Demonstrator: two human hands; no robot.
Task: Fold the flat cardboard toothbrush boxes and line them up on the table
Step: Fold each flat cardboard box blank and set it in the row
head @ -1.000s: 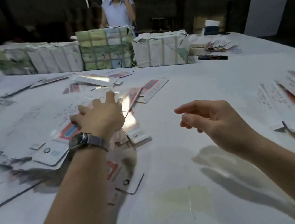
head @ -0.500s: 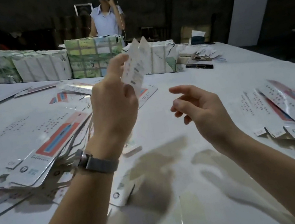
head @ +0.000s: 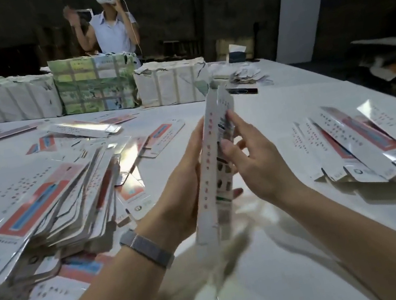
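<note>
Holding one flat box (head: 213, 163) upright over white table (head: 281, 280), both hands' grip apparently pinching it, dim room.

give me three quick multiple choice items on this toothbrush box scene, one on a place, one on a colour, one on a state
1. Where is the heap of flat boxes?
A. by the left arm
B. by the right arm
C. on the floor

2. What colour is the watch strap?
A. red
B. grey
C. yellow

3. The box being folded is
A. lying flat on the table
B. held up in both hands
C. resting on the heap

Key: 1 A, the heap lies left of the left hand. 2 B, grey mesh. 3 B, the right hand grips it too.
</note>
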